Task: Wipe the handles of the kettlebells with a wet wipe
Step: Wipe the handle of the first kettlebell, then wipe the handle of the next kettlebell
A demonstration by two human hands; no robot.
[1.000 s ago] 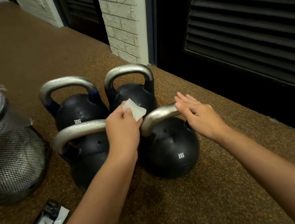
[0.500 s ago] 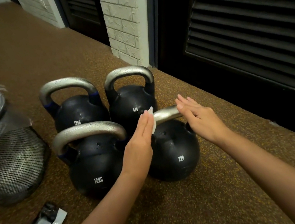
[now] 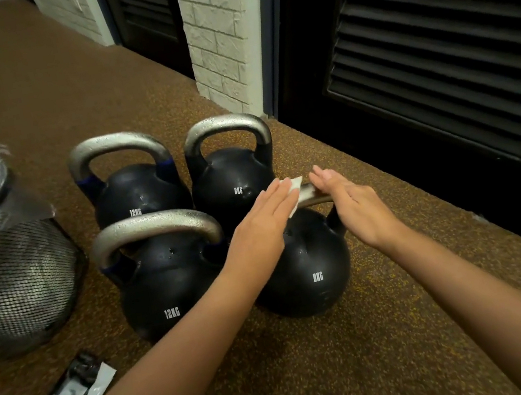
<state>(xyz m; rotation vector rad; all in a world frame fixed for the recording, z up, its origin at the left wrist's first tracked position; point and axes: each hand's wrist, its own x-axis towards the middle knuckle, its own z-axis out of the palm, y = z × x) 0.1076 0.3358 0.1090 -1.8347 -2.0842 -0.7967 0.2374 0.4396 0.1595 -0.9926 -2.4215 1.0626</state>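
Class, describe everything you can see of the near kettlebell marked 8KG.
The near 8KG kettlebell is a round black ball that looks like metal, upright on the brown floor. Its handle is mostly hidden: the left hand presses a white wipe on it, and the right hand rests flat at its other end.

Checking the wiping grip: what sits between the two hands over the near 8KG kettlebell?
In the head view, the white wet wipe on the handle lies between left hand and right hand.
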